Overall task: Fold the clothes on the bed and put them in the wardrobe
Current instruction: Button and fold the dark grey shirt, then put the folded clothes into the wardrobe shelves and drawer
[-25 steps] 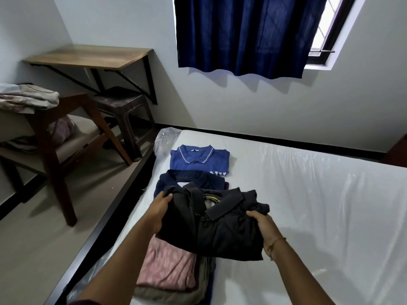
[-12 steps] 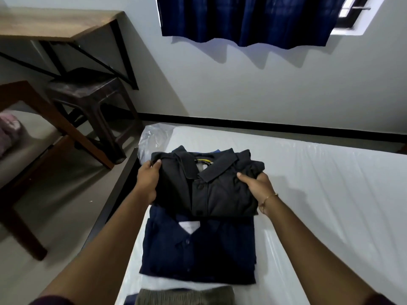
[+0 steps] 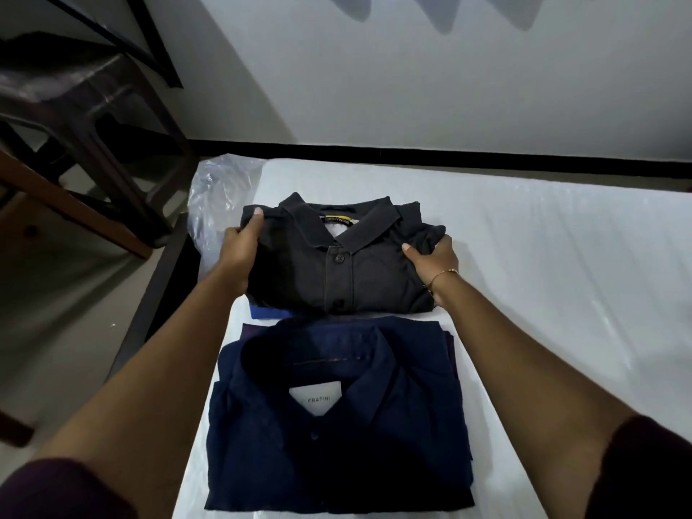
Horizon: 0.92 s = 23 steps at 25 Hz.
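A folded black polo shirt (image 3: 348, 271) lies at the far left corner of the white bed (image 3: 543, 275), on top of a blue polo whose edge (image 3: 267, 312) peeks out below it. My left hand (image 3: 239, 252) grips the black shirt's left side, thumb on top. Its right side is gripped by my right hand (image 3: 434, 262), which wears a thin bracelet. A folded navy shirt (image 3: 337, 417) with a white label lies nearer to me.
The mattress is wrapped in clear plastic that bunches at the far left corner (image 3: 221, 192). A dark plastic stool (image 3: 90, 118) and a wooden chair leg (image 3: 71, 204) stand on the floor to the left. A white wall runs behind the bed.
Both hands carried the black polo from the near pile forward over the navy shirt and set it on the blue polo at the far corner. The view has tilted down and closer.
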Available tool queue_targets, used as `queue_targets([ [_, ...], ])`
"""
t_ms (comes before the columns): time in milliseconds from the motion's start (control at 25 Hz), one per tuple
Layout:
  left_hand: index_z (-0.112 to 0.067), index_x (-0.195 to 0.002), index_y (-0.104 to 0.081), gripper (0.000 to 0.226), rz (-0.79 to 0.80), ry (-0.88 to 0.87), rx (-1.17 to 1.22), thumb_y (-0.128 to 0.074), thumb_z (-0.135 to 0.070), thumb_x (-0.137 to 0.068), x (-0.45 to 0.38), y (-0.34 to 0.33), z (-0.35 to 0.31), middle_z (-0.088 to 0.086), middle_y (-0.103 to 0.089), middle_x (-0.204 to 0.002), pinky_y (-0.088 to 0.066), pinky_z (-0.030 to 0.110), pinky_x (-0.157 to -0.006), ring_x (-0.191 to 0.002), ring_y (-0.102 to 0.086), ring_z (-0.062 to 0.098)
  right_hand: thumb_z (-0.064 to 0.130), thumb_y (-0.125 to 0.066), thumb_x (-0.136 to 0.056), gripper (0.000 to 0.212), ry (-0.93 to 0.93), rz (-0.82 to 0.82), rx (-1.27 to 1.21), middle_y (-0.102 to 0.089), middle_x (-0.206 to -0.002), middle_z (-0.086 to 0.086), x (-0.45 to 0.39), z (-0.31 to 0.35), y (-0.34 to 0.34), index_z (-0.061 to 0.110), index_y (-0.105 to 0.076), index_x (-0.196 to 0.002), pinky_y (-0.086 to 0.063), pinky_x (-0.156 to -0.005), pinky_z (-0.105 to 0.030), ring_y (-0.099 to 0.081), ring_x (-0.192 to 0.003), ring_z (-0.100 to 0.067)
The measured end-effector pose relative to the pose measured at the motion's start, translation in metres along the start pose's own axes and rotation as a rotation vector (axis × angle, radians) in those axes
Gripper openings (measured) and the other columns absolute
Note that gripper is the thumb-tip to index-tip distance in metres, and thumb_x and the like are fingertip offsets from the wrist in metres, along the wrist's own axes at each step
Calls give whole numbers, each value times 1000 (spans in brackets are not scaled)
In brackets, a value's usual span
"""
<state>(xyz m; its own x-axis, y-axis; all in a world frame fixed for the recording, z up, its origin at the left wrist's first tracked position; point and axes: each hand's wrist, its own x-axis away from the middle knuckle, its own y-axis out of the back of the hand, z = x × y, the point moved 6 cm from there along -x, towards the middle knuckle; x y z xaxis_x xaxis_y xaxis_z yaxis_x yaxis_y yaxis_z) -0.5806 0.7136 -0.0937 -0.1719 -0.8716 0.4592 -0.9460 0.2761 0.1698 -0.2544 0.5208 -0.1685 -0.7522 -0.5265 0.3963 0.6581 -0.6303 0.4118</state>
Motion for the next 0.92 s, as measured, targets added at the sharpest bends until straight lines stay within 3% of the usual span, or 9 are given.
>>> queue_targets([
  [120, -16, -142, -56, 57, -42, -20, -208, -61, -54, -100, -10, 8, 30, 7, -63, -136, -49, 41, -105, -120, -60, 29, 45, -88, -119, 71, 3, -13, 70, -76, -166, -19, -2, -15, -5, 9, -57, -171, -66, -141, -63, -73, -148, -45],
  [240, -8, -137, -54, 59, -171, -48, -413, -53, -57, -103, -8, 14, 41, 18, -60, -138, -46, 44, -106, -125, -56, 39, 52, -90, -116, 77, -59, -70, 151, -73, -167, -23, -1, -16, -4, 4, -58, -167, -69, -136, -66, -72, -149, -49],
  [400, -6, -143, -47, 62, -305, -168, -577, -57, -51, -101, 28, 18, 24, 22, -52, -144, -43, 51, -110, -132, -50, 44, 59, -88, -115, 102, -82, -211, 421, -50, -180, -21, 43, -4, 7, 11, -37, -189, -66, -136, -73, -53, -163, -48],
  [600, -12, -146, -47, 61, -280, -382, -830, -60, -48, -98, 89, 25, -28, 16, -50, -148, -45, 56, -106, -135, -48, 41, 45, -83, -121, 88, 337, -181, 707, -46, -178, -18, 120, 53, 14, 19, -38, -192, -66, -131, -72, -51, -161, -45],
  [800, -8, -142, -52, 56, -336, -716, -1008, -60, -40, -97, 203, 42, -108, 17, -58, -137, -50, 54, -95, -123, -56, 41, 48, -80, -121, 83, 710, -163, 854, -49, -174, -16, 217, 134, 16, 20, -46, -190, -68, -129, -70, -55, -155, -42],
  [920, -10, -139, -56, 52, -397, -906, -1136, -63, -38, -96, 281, 61, -140, 12, -62, -135, -47, 49, -105, -135, -53, 35, 49, -81, -119, 80, 914, -170, 859, -54, -170, -13, 275, 166, 7, 20, -52, -188, -77, -117, -66, -63, -148, -38],
])
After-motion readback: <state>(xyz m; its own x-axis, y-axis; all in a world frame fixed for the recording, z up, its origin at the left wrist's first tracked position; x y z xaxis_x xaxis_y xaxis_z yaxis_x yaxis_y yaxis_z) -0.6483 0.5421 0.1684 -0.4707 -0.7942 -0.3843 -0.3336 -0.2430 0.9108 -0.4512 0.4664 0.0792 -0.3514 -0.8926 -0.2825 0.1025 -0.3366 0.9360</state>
